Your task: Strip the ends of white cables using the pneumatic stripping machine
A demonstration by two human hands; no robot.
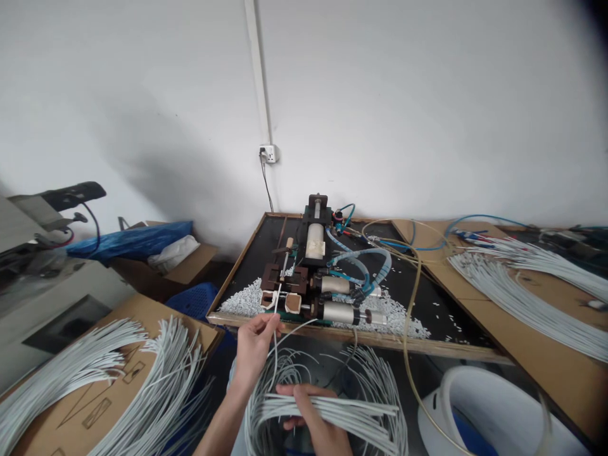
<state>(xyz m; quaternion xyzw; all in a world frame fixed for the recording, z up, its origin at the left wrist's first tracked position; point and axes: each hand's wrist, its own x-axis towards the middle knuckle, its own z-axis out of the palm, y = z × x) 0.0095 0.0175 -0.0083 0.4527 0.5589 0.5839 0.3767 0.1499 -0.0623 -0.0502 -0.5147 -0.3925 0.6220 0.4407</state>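
One thin white wire (pixel 276 316) pinched in your left hand (pixel 254 345) meets the small pneumatic stripping machine (pixel 311 278) at frame centre; your right hand (pixel 316 421) grips the unprocessed white wire bundle (pixel 332 415).

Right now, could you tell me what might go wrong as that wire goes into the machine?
The left hand pinches one wire close to the machine; fingertips could get nipped if it cycles. The right hand grips a loose bundle whose ends fan out and may slip or tangle. White scraps heaped by the opening might jam the feed.
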